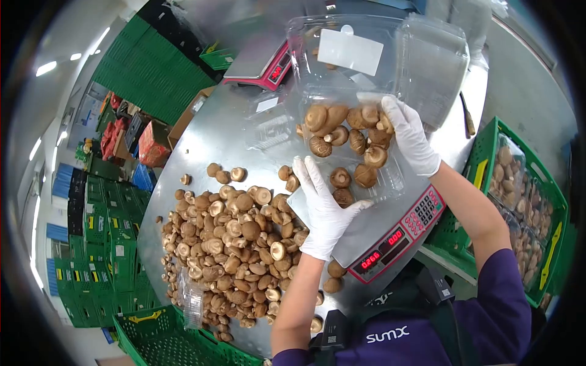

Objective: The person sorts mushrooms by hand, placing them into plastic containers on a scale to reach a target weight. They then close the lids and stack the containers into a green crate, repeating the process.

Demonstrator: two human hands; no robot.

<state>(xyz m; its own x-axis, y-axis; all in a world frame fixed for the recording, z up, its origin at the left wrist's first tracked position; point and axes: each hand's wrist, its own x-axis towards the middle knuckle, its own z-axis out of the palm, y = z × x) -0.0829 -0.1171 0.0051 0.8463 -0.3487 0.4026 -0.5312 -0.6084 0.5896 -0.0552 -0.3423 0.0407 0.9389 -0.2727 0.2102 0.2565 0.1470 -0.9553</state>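
Observation:
A clear plastic clamshell [394, 180] stands open in front of me, its bottom part filled with several brown shiitake mushrooms [340, 177]. Its transparent lid is raised at the back and carries a white label [350, 52]. My right hand [412, 137], in a white glove, has its fingers closed at the clamshell's right side, close against a mushroom; the thumb is mostly hidden. On the near left side is my left hand [326, 210], also gloved, with fingers stretched out and thumb spread. Beneath the clamshell is a scale [390, 244] with lit red digits.
A large heap of shiitake [244, 238] covers the table's left side. Stacked empty clamshells [430, 61] stand at the back right, near a second scale [262, 64]. A green crate [482, 165] with packed mushrooms is on the right; another green crate [152, 338] is lower left.

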